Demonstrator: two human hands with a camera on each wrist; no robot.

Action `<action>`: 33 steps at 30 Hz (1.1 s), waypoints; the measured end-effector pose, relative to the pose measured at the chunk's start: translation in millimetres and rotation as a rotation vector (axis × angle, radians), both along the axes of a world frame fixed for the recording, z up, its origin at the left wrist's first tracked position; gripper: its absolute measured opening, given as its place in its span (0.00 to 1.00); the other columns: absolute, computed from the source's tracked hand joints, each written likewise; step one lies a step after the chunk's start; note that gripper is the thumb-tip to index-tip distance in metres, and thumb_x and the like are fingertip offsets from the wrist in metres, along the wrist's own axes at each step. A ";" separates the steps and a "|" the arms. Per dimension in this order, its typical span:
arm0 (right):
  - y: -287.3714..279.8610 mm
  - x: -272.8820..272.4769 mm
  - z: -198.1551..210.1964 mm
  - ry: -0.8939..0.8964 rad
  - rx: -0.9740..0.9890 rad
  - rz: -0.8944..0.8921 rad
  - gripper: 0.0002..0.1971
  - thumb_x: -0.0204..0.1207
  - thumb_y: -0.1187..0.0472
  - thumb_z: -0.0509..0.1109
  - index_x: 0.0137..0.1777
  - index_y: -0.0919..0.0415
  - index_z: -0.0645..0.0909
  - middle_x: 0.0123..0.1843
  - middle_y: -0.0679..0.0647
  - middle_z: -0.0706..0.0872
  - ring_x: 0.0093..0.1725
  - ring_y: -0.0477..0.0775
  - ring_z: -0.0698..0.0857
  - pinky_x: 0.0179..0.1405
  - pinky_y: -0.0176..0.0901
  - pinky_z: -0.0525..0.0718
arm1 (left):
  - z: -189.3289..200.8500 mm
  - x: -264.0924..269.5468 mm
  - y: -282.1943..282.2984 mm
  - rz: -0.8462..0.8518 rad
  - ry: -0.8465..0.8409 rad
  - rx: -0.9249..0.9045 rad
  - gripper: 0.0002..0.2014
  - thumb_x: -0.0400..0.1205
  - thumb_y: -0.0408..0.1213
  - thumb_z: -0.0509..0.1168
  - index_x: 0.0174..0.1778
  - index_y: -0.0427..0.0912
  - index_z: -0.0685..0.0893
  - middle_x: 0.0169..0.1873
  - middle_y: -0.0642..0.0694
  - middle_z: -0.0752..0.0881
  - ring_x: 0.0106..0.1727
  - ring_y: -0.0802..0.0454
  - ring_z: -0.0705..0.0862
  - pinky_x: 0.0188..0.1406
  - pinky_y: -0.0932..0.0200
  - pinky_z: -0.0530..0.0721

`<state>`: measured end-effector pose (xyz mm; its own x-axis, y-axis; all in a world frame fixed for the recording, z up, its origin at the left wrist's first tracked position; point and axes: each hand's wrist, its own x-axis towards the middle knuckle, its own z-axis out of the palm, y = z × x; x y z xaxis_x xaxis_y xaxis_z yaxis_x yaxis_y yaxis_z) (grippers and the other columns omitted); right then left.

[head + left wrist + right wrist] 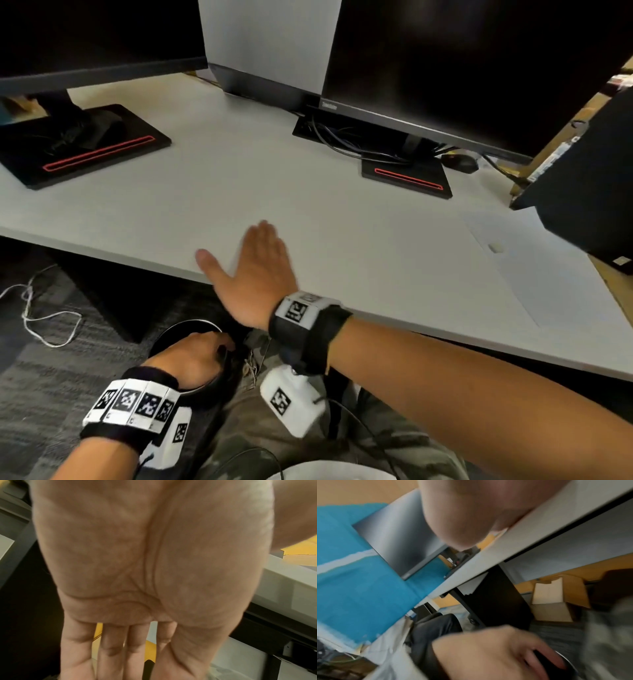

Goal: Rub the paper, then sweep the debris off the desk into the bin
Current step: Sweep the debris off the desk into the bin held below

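My right hand [253, 267] lies flat and open on the grey desk [308, 192] at its near edge, fingers straight and pointing away from me. Below the edge, my left hand [195, 353] grips the rim of a round black bin [205, 394]. The right wrist view shows those left-hand fingers [544, 661] curled over the bin's dark rim [566, 661]. A white sheet of paper [513, 284] lies at the desk's right, with a small white eraser [495, 247] on it. I cannot make out any debris. The left wrist view is filled by my left palm [137, 561].
Two black monitors stand at the back on red-lined bases [85, 147] [407, 178], with cables and a mouse [459, 162] by the right one. A black box [589, 192] overhangs the paper's far corner. A white cord [44, 318] lies on the carpet. Cardboard boxes [556, 599] sit under the desk.
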<state>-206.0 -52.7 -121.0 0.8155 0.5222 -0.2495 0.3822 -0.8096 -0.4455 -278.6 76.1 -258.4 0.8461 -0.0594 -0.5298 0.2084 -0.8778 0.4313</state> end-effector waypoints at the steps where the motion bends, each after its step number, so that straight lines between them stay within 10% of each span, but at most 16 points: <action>1: 9.1 4.2 4.3 0.030 0.035 0.036 0.53 0.87 0.23 0.43 0.94 0.66 0.36 0.96 0.61 0.34 0.94 0.56 0.34 0.93 0.54 0.35 | -0.7 0.0 1.6 0.008 0.008 0.007 0.25 0.79 0.39 0.60 0.71 0.60 0.85 0.65 0.50 0.90 0.67 0.48 0.87 0.65 0.58 0.82; 7: -55.2 54.4 27.5 -0.100 0.031 -0.116 0.47 0.91 0.30 0.46 0.95 0.67 0.42 0.97 0.62 0.41 0.95 0.57 0.40 0.93 0.53 0.39 | -10.2 0.0 9.1 0.071 0.026 -0.037 0.23 0.82 0.35 0.64 0.71 0.58 0.85 0.44 0.59 0.85 0.52 0.55 0.84 0.54 0.66 0.78; 12: -115.9 41.0 5.5 -0.061 -0.305 -0.297 0.56 0.82 0.20 0.37 0.94 0.67 0.35 0.95 0.65 0.32 0.94 0.62 0.33 0.92 0.64 0.35 | -13.2 1.1 5.6 0.063 0.032 -0.056 0.22 0.81 0.33 0.63 0.67 0.61 0.85 0.46 0.55 0.89 0.50 0.56 0.88 0.53 0.64 0.83; 17: -41.1 8.7 -7.8 -0.090 -0.128 -0.169 0.56 0.83 0.21 0.37 0.93 0.68 0.33 0.94 0.64 0.30 0.93 0.61 0.30 0.92 0.59 0.33 | -11.1 -0.4 2.3 0.027 0.013 -0.027 0.23 0.79 0.36 0.60 0.64 0.65 0.86 0.48 0.55 0.89 0.53 0.54 0.88 0.56 0.62 0.83; 21: 32.7 3.8 -4.3 -0.020 0.035 -0.017 0.53 0.87 0.24 0.42 0.93 0.68 0.34 0.95 0.63 0.31 0.94 0.59 0.32 0.92 0.54 0.31 | -3.5 -3.8 3.0 0.001 -0.036 -0.014 0.10 0.81 0.46 0.61 0.43 0.72 0.80 0.60 0.56 0.90 0.63 0.54 0.87 0.68 0.52 0.85; 26: 14.7 41.9 26.4 0.006 0.075 -0.025 0.50 0.90 0.28 0.46 0.94 0.68 0.36 0.96 0.62 0.35 0.95 0.58 0.35 0.93 0.52 0.35 | -4.2 -2.9 7.8 0.034 0.016 0.004 0.24 0.77 0.40 0.61 0.68 0.63 0.85 0.51 0.56 0.89 0.61 0.52 0.89 0.56 0.63 0.81; 33: -112.3 95.3 14.8 0.016 -0.323 -0.398 0.61 0.79 0.16 0.44 0.94 0.65 0.33 0.95 0.64 0.31 0.94 0.63 0.31 0.91 0.65 0.33 | -12.9 -1.5 4.7 0.080 0.037 -0.081 0.25 0.79 0.32 0.62 0.68 0.61 0.86 0.39 0.57 0.86 0.43 0.60 0.85 0.46 0.70 0.79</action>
<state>-110.6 -165.1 -106.2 0.9301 0.0660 -0.3613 0.0111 -0.9883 -0.1521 -280.0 80.9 -271.4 0.8296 -0.0363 -0.5572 0.2934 -0.8207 0.4903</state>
